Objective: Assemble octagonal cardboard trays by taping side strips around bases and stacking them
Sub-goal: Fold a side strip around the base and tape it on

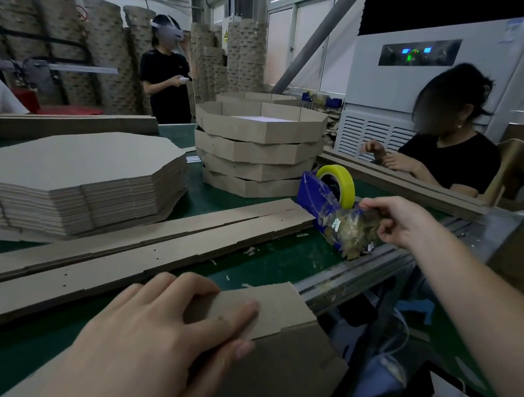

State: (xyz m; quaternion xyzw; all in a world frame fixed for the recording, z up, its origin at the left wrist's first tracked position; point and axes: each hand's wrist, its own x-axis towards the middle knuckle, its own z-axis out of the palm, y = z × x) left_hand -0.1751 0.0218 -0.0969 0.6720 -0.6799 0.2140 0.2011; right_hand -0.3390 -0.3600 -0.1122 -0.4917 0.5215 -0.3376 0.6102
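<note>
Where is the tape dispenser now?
In the head view, the tape dispenser stands right of centre on the green table, between the stacked trays and the right hand.

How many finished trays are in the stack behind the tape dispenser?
4, in one stack on the green table: top tray, second tray, third tray, bottom tray. Another tray rim shows behind the stack; more may be hidden there.

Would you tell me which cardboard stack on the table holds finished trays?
The tray stack beyond the tape dispenser: its layers have walls; the left stack is flat sheets.
</note>
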